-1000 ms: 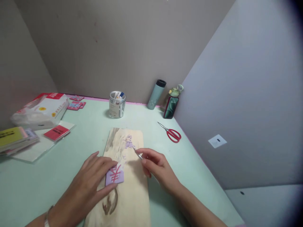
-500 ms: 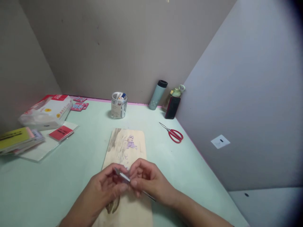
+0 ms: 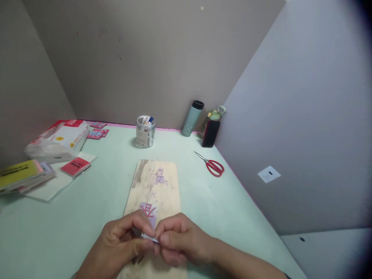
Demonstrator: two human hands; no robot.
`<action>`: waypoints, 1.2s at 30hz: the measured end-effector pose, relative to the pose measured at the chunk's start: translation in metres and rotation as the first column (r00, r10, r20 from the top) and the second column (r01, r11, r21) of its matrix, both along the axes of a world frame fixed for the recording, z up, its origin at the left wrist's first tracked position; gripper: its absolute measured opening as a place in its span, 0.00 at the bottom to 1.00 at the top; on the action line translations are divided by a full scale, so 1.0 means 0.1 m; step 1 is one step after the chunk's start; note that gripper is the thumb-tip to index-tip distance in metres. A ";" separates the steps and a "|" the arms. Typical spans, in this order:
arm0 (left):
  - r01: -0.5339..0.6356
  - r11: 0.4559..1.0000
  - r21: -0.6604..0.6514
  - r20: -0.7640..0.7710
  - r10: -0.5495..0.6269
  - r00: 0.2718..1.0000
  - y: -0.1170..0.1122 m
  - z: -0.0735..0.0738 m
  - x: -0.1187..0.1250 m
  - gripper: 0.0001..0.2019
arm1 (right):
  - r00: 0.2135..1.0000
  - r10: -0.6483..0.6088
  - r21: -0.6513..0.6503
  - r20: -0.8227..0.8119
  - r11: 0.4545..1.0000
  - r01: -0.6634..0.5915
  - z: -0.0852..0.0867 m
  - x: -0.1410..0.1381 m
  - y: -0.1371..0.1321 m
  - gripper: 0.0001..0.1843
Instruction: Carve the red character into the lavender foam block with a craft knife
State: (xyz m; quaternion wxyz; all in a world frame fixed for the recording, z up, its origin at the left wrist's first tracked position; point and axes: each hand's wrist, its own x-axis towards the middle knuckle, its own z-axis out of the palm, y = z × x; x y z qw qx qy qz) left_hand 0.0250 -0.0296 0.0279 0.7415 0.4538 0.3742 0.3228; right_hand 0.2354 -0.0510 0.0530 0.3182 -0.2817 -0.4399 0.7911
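A pale wooden board (image 3: 154, 182) lies lengthwise on the mint-green table (image 3: 95, 197). A small purple card with a red cut-out figure (image 3: 148, 211) rests on it, just beyond my fingers, and purple paper scraps (image 3: 160, 179) lie farther up the board. My left hand (image 3: 120, 242) and my right hand (image 3: 181, 240) meet over the near end of the board. Both pinch a thin metal craft knife (image 3: 145, 235), my right hand on the handle and my left fingertips at its tip end.
Red scissors (image 3: 213, 166) lie to the right of the board. A clear jar of pens (image 3: 145, 131), a teal flask (image 3: 192, 118), a green bottle (image 3: 215, 113) and a dark phone (image 3: 210, 133) stand at the back. Tissue pack (image 3: 59, 139), red cards (image 3: 75, 166) and booklets (image 3: 20, 174) lie left.
My right hand drew the knife back from the scraps toward me, and my left hand left the purple card to meet it. The card now lies uncovered, and both hands sit nearer.
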 end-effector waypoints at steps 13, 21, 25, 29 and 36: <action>-0.153 0.982 -0.111 0.001 0.154 0.988 0.10 0.20 -0.04 0.20 | 0.961 -0.274 0.186 -0.040 0.943 0.277 -0.04 0.03 0.15 0.26; 0.004 0.986 -0.168 0.104 0.014 0.995 0.03 0.21 0.09 0.25 | 0.893 -0.433 0.772 0.118 0.606 0.192 0.15 0.02 -0.05 0.21; -0.028 0.998 -0.054 -0.024 0.026 0.999 0.07 0.09 0.07 0.32 | 0.827 -0.560 0.496 -0.053 0.704 0.509 0.11 0.07 0.01 0.15; -0.084 0.902 0.423 -0.384 0.263 0.885 0.11 -0.08 -0.01 0.25 | 0.774 -0.624 0.231 -0.106 0.742 0.629 0.06 0.10 0.13 0.15; 0.196 0.569 0.799 -0.470 0.387 0.793 0.17 -0.19 -0.12 0.22 | 0.804 -0.591 0.063 -0.061 0.802 0.594 0.13 0.08 0.17 0.15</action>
